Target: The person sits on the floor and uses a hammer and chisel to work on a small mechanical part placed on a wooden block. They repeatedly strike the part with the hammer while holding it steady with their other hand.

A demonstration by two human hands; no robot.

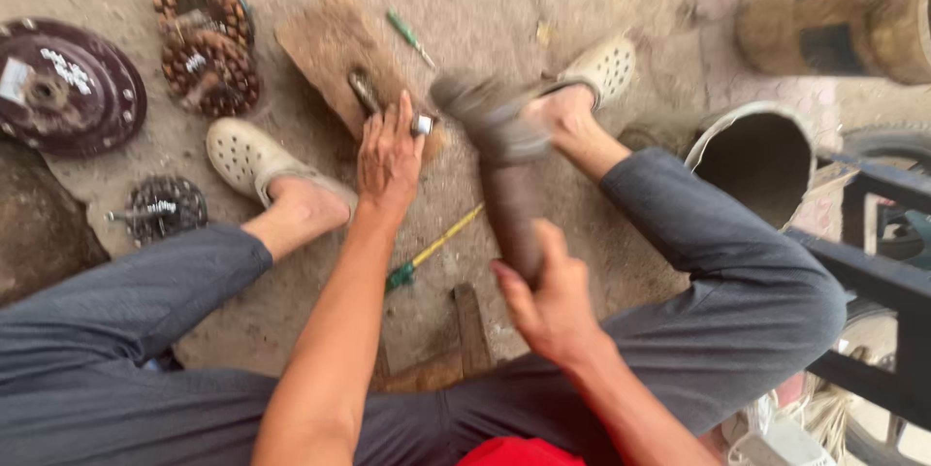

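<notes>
My right hand point(550, 299) grips the wooden handle of a hammer point(497, 144), whose dark head is blurred in motion above the ground. My left hand point(389, 154) rests on a wooden block point(323, 47) and pinches a small silvery metal part point(422, 124) at its near end. A dark metal piece point(364, 91) lies on the block just beyond my fingers. My legs in grey trousers are spread to both sides, feet in pale perforated clogs.
A yellow-and-green screwdriver point(432, 250) lies between my legs, a green one point(410, 36) beyond the block. Round clutch plates point(206, 39), a dark disc point(66, 86) and a small sprocket point(163, 206) lie at left. A metal bucket point(761, 151) stands at right.
</notes>
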